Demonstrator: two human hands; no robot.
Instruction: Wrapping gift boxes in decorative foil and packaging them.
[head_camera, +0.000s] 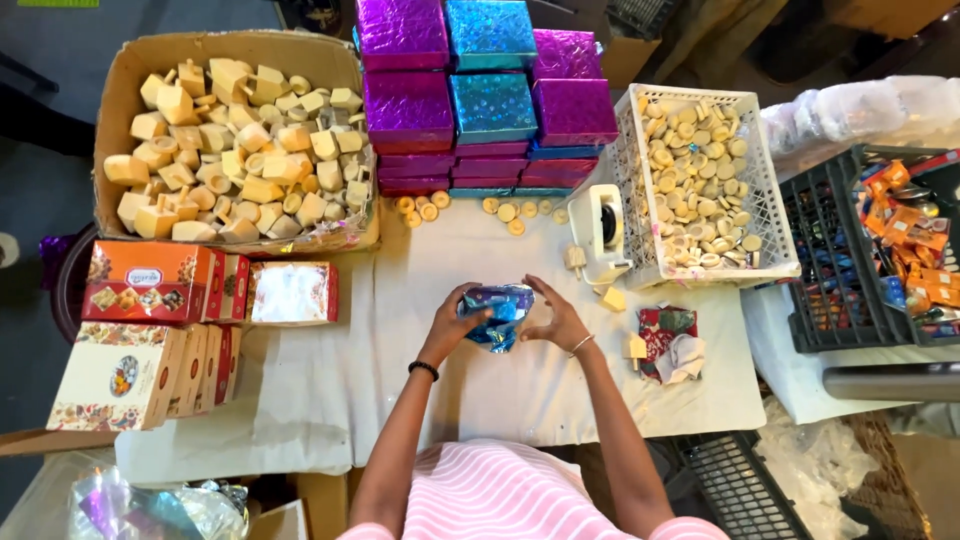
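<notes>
Blue shiny foil (498, 315) sits at the centre of the tabletop (400, 380), gripped from both sides: the left hand (455, 320) clasps its left edge and the right hand (555, 322) cups its right edge, fingers curled. Just right of the right hand lie loose pale blocks (614, 298) and a crumpled red and white wrapper (670, 345). Behind the hands, a white tape dispenser (600, 232) stands beside a white crate (760, 200) filled with small round pale pieces; more round pieces (515, 212) lie scattered in front of stacked purple and blue foil boxes (485, 100). At far left, a cardboard box (120, 80) holds many pale blocks. Printed cartons (150, 285) stand near it. A black crate (830, 290) at right holds orange packets.
</notes>
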